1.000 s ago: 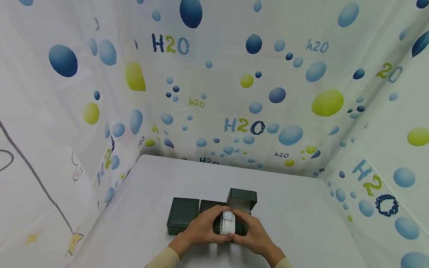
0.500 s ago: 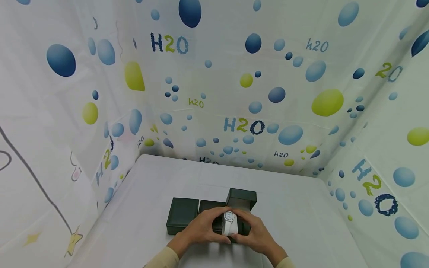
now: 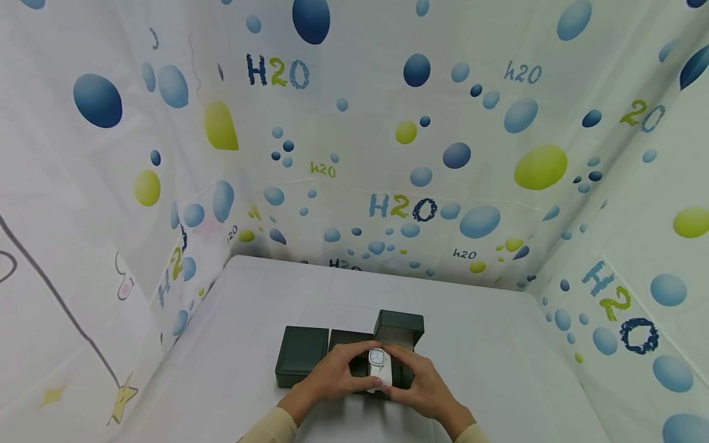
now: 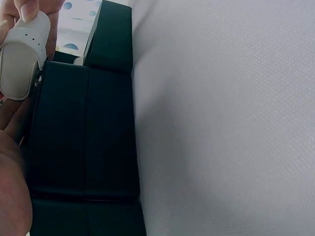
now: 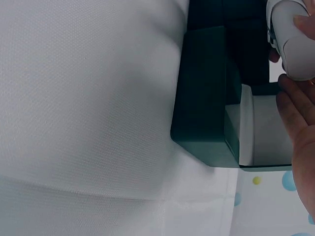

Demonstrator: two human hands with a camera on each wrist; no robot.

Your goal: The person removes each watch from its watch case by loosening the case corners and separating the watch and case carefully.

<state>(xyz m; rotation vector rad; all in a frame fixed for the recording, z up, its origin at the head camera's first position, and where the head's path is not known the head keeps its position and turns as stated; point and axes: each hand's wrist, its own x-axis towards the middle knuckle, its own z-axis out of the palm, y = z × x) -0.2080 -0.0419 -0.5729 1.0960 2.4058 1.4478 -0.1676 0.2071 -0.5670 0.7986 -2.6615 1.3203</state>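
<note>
Head cam: both hands on one item, a white-strapped watch (image 3: 377,358) buckled round a pale cushion (image 5: 299,56). Watch face is up toward my view, squarish with rounded corners, light dial.

Left hand (image 3: 339,373) grips it from the left: fingers arched to the far edge, thumb at the near edge, gap only as wide as the piece. Right hand (image 3: 419,376) mirrors that from the right, same spread, fingers far side, thumb near side. Fingertips of the two nearly meet.

Location: watch sits between the hands, in front of the right part of a row of three dark green boxes. Can't tell if it touches any of them. Left box (image 3: 302,352) has its lid down. Middle box (image 3: 344,338) is half hidden by the left hand. Right box (image 3: 401,322) has its lid raised; right wrist cam shows a pale lining (image 5: 269,130) in it.

Left wrist cam gives me the strap (image 4: 32,35) holes and the cushion's oval end. Boxes stand on a white cloth (image 3: 465,344); spotted "H2O" curtain (image 3: 365,135) behind. Cream sleeves (image 3: 270,427) on both arms.
</note>
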